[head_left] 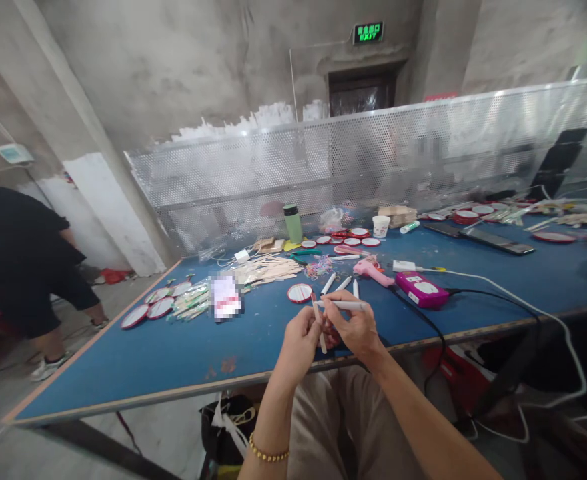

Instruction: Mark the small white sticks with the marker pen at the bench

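A: Where's the work right now?

B: Just over the near edge of the worktop [173,367]. The left hand [299,337] has a flat wooden stick [322,341] pinched, and the right hand [354,327] has a white marker [348,305] held like a pencil.

A: So each grip is occupied?

B: Yes. The left grip is closed around the stick, whose lower end pokes out below the fingers; the right grip is clamped on the marker, with its tip end towards the upper part of the stick. Whether tip and wood actually touch, I can't tell.

A: What step would you call this?

B: Colouring or marking the stick, I'd judge. The upper part looks pinkish, though it's too small to be sure that's ink.

A: And what does the next move call for?

B: A steady left pinch, I'd say, and light, short strokes along the narrow face. If the stick turned, the line could run off its edge.

A: Anything close by to mind?

B: A round, red-rimmed disc [299,293] lies just beyond the left hand, and three more markers [344,284] beyond the right. The pink glue gun [372,271] is further off, near a purple box [420,291].
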Available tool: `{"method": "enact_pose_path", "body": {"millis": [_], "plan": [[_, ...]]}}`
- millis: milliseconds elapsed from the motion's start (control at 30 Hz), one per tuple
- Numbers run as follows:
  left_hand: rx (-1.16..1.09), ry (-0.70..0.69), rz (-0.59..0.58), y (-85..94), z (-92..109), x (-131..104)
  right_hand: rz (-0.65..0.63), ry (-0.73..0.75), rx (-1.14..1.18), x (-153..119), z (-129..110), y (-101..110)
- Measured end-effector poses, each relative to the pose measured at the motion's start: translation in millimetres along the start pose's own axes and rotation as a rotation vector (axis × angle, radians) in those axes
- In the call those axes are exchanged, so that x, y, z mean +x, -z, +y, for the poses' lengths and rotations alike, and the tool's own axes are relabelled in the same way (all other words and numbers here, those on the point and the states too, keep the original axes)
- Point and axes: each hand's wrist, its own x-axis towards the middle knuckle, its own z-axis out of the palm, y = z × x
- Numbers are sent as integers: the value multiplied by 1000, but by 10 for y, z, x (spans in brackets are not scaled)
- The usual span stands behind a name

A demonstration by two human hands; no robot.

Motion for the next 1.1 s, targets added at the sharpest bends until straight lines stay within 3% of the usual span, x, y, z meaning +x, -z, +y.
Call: {"method": "enact_pose_path", "body": {"millis": [1100], "plan": [[-33, 36, 3, -1, -3, -6, 46, 66, -21, 7, 1, -8]]}}
